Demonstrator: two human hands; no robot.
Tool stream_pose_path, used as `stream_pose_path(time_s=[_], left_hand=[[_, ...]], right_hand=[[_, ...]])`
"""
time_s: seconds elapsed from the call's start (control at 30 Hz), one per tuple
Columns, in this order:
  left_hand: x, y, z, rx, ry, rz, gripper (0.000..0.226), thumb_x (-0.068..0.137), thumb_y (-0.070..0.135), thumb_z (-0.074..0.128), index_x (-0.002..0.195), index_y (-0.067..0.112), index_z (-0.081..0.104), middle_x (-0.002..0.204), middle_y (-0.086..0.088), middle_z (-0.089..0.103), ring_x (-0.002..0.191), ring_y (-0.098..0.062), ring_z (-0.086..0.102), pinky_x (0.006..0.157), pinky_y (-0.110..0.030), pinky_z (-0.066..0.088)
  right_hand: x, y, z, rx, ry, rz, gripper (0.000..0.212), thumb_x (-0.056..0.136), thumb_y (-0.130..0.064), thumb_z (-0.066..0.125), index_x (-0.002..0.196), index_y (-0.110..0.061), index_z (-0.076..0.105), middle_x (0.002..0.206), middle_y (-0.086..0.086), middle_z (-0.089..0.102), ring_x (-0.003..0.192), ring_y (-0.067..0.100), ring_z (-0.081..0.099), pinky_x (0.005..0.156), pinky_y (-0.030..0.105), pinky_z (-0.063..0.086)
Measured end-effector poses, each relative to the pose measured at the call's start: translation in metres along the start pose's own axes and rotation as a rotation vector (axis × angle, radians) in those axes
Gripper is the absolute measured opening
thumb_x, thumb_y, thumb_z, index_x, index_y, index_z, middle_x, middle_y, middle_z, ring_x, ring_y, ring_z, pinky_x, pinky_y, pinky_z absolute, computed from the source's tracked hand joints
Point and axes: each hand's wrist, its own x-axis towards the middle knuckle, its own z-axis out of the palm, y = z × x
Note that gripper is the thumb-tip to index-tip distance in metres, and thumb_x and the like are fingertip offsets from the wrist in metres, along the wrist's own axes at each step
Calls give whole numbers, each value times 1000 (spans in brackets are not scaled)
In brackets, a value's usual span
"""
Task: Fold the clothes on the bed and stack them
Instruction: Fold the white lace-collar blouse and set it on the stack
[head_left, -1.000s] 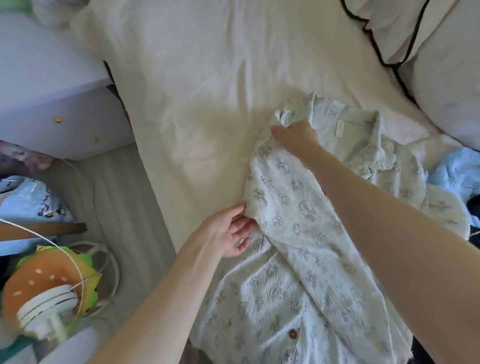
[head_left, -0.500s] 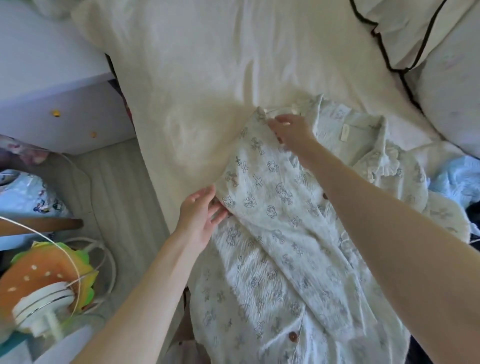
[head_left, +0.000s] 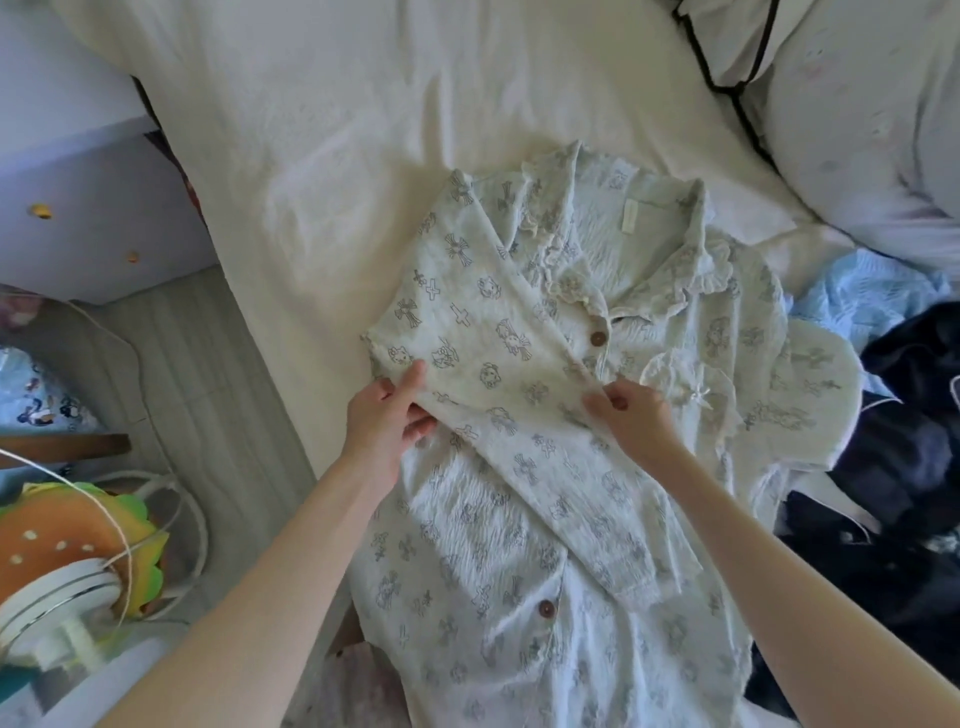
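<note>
The pajama shirt (head_left: 597, 395) with a cross and cartoon print lies face up on the white bed (head_left: 363, 156), buttons visible. Its sleeve (head_left: 509, 415) is laid diagonally across the front. The left hand (head_left: 387, 421) pinches the sleeve's edge between thumb and fingers, and the right hand (head_left: 631, 415) pinches the fabric near the button line. I judge the folding is at an early step: only one sleeve is brought in. A light blue garment (head_left: 862, 296) and dark clothes (head_left: 893, 467) wait unfolded at the right; no stack is visible.
</note>
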Motion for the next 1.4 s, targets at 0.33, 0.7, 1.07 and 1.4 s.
stream_pose_path(time_s=[0.33,0.7,1.07,1.4], left_hand=[[-39,-82,37,287,-86,-129,5,88,13,64,90,9,64,89,-8,71,80,-22,65,71,-31,50],[-78,-129,61,471,102,-9,16,93,21,58,98,8,50,84,-9,65,75,-27,65,74,-36,55],[-74,-163,86,1953,-409,744,54,97,40,39,147,32,21,157,1,-15,144,-29,-14,115,-50,-7],[-52,-147,92,2136,-559,381,58,98,34,37,148,40,8,155,7,-19,143,-24,-21,113,-46,-9]], right_hand=[[-82,99,1,-219,-141,210,61,87,-63,36,125,-17,52,98,0,65,62,5,52,50,16,37],[-131,159,-15,308,-49,404,26,90,-27,57,69,-11,58,54,-7,54,46,7,51,50,19,42],[-68,190,-79,458,136,729,16,86,-24,62,85,-10,55,82,6,58,83,24,60,72,38,56],[-101,201,-115,672,708,694,19,84,-13,53,85,1,66,73,2,53,71,19,49,64,31,44]])
